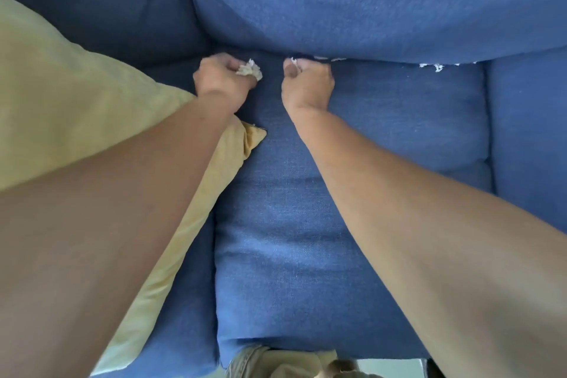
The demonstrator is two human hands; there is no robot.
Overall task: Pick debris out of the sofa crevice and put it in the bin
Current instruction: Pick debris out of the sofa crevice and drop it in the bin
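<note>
Both arms reach over a blue sofa seat cushion (306,209) to the crevice (383,62) under the back cushion (352,3). My left hand (224,77) is closed around a wad of crumpled whitish paper scraps (250,70) that sticks out past its fingers. My right hand (306,83) sits at the crevice with fingers curled, pinching a small white scrap (293,61) at the thumb. More white scraps (435,66) lie along the crevice to the right, and one white scrap (333,58) shows just beside the right hand. No bin is in view.
A yellow-green pillow (76,95) lies on the left seat, under my left forearm. Another blue seat cushion (530,132) adjoins on the right. My olive trousers (276,362) show at the sofa's front edge.
</note>
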